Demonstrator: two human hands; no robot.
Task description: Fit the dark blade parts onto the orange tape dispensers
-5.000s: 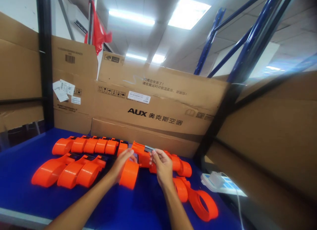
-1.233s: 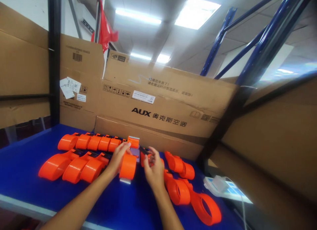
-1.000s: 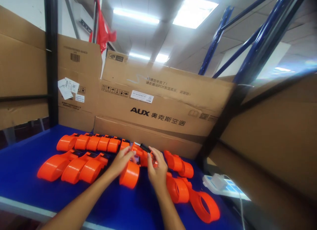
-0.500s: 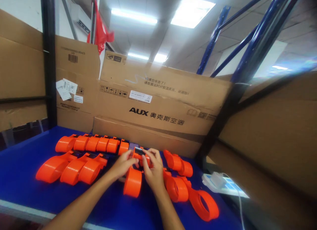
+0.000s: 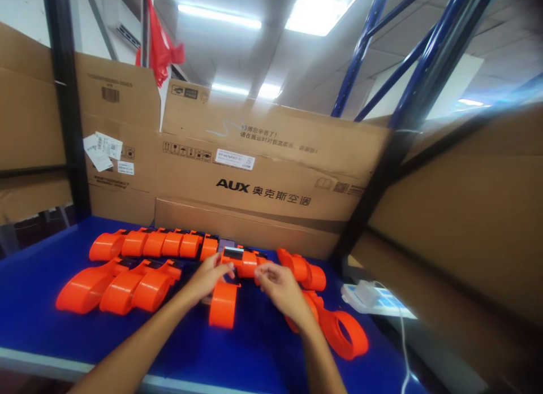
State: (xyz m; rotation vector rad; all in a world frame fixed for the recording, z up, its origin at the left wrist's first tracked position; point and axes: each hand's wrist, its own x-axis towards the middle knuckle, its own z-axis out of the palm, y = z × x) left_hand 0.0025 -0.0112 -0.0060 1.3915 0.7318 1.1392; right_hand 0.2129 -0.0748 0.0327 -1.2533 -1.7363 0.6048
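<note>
My left hand (image 5: 212, 274) grips an orange strap (image 5: 231, 265) with a dark and silvery buckle-like piece on its top, held above the blue table. To its right, my right hand (image 5: 278, 286) has curled, pinched-looking fingers beside another orange loop (image 5: 249, 264); whether anything is between the fingertips is hidden. Just below the hands stands a rolled orange strap (image 5: 223, 306). More rolled orange straps with dark ends sit in rows at the left, including a front roll (image 5: 82, 289) and a back roll (image 5: 106, 246).
On the right lie further orange rolls (image 5: 316, 277) and a loose orange loop (image 5: 345, 334). A white power strip (image 5: 377, 301) with a plugged-in adapter and cable rests beyond the table's right side. Cardboard (image 5: 263, 179) walls the back; a dark post (image 5: 360, 202) rises at the right.
My right hand has come off the buckle piece and shifted right, its fingers curling. My left hand keeps the strap. The view has moved slightly.
</note>
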